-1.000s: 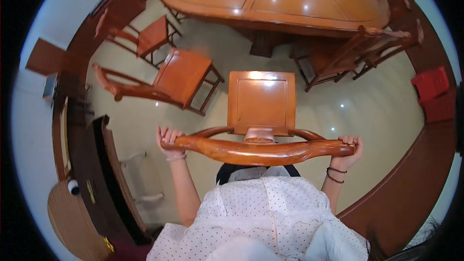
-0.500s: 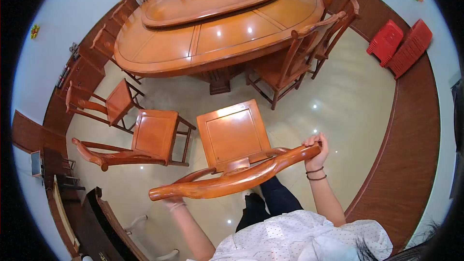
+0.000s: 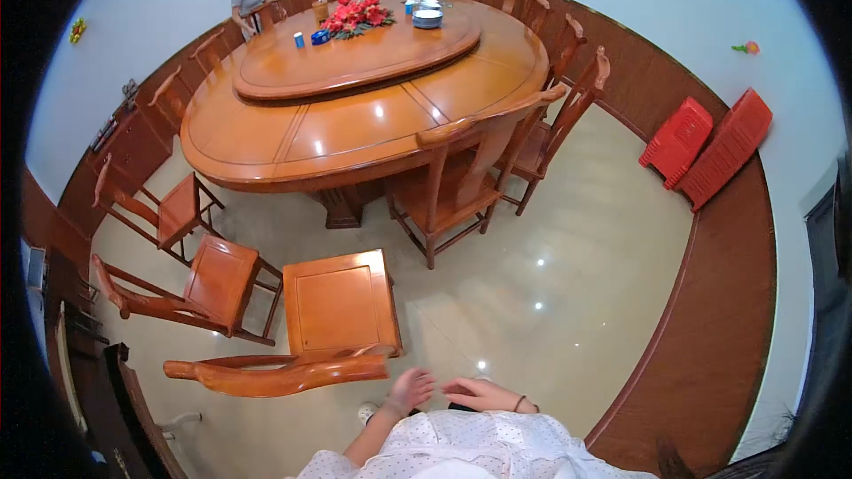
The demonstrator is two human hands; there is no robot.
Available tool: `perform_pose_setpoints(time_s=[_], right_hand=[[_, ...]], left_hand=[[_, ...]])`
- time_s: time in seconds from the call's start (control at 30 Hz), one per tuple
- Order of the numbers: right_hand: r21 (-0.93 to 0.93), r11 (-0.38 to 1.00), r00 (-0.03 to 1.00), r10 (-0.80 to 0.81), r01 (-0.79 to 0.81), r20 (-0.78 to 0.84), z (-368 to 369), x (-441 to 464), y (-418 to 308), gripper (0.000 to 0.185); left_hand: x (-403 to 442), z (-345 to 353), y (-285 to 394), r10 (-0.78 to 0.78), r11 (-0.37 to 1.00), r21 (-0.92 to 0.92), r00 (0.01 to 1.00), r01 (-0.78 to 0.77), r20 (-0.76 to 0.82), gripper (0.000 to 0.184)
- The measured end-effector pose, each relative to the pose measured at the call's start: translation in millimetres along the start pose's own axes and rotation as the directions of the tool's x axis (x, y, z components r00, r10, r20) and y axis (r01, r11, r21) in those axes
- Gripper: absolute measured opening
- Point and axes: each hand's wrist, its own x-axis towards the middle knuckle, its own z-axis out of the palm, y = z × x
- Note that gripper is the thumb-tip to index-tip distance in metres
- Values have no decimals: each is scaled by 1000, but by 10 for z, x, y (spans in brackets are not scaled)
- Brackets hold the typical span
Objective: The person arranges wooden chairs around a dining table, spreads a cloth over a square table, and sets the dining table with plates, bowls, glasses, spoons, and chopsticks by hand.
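Both hands are empty in front of my body. My left hand point(image 3: 411, 390) is open, just right of the end of the nearest chair's curved top rail point(image 3: 275, 378), with a small gap between them. My right hand point(image 3: 484, 395) is open too, its fingers stretched toward the left hand. The nearest wooden chair point(image 3: 342, 302) stands upright with its square seat facing the table and its back toward me.
A round wooden table point(image 3: 240, 158) carries a raised round top point(image 3: 355, 78) with red flowers point(image 3: 358, 14) and stacked plates point(image 3: 427, 19). Other chairs point(image 3: 222, 277) stand to the left and right. Red plastic stools point(image 3: 723, 146) lean by the right wall. A person point(image 3: 248, 0) stands beyond the table.
My hands have let go of the chair's top rail and come together before my body. The chair sits farther left in view, and the view has tilted up and turned right.
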Motion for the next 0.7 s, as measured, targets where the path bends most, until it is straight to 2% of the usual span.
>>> perform_pose_setpoints(time_s=[0.03, 0.07, 0.1, 0.13, 0.17, 0.2, 0.27, 0.3, 0.33, 0.4, 0.43, 0.47, 0.53, 0.57, 0.6, 0.63, 0.67, 0.7], right_hand=[[66, 993, 988, 89, -98, 127, -193, -132, 50, 33], [56, 993, 988, 93, -100, 127, -397, -204, 111, 33], [10, 995, 991, 103, -104, 87, -618, -268, 215, 33], [-35, 993, 992, 114, -113, 56, -834, -328, 331, 33], [17, 996, 996, 84, -84, 12, -1038, -331, 438, 32], [66, 996, 998, 57, -54, -40, -1234, -308, 343, 30], [132, 991, 990, -9, 28, -143, -1604, -83, 232, 29], [148, 987, 980, -38, 68, -194, -1746, 47, 248, 29], [161, 985, 983, -37, 67, -181, -1868, 148, 157, 29], [191, 968, 972, -124, 162, -198, -2117, 359, -54, 27], [223, 962, 979, -121, 156, -162, -2231, 500, 18, 26], [224, 962, 979, -123, 157, -160, -2353, 591, 25, 26], [141, 974, 981, -161, 176, -108, -2632, 748, 35, 26], [117, 976, 979, -172, 185, -111, -2836, 848, 61, 26], [148, 975, 973, -139, 167, -182, -3017, 896, 149, 27], [192, 972, 966, -89, 138, -244, -3160, 865, 227, 28], [173, 976, 968, -88, 131, -235, -3326, 822, 226, 28], [290, 952, 946, -3, 103, -325, -3559, 811, 165, 30]], left_hand=[[-8, 409, 46, 11, 977, 210, 993, -35, 115, 28], [27, 754, 90, -1, 913, 396, 971, -96, 237, 31], [80, 1010, 121, 2, 921, 377, 969, -98, 247, 31], [128, 1217, 121, 65, 776, 587, 955, -232, 291, 31], [148, 1360, 115, 115, 566, 752, 936, -337, 332, 31], [152, 1472, 133, 123, 585, 744, 942, -322, 311, 31], [131, 1665, 316, 251, 62, 883, 863, -466, 438, 33], [76, 1790, 443, 251, 32, 885, 861, -464, 443, 33], [92, 1834, 541, 318, 37, 880, 840, -474, 440, 33], [226, 1885, 805, 502, 147, 839, 770, -524, 393, 33], [342, 1899, 985, 594, 214, 807, 729, -551, 340, 34], [470, 1914, 1173, 672, 277, 766, 686, -580, 277, 35], [724, 2042, 1634, 786, 489, 548, 615, -679, 59, 40], [902, 2073, 1880, 824, 507, 511, 565, -694, -51, 42], [1069, 2084, 2112, 842, 526, 467, 513, -710, -169, 44], [1172, 2130, 2324, 852, 523, 395, 476, -756, -218, 48], [1229, 2177, 2458, 851, 525, 376, 474, -764, -226, 48], [1301, 2270, 2652, 849, 508, 301, 412, -807, -331, 49]])
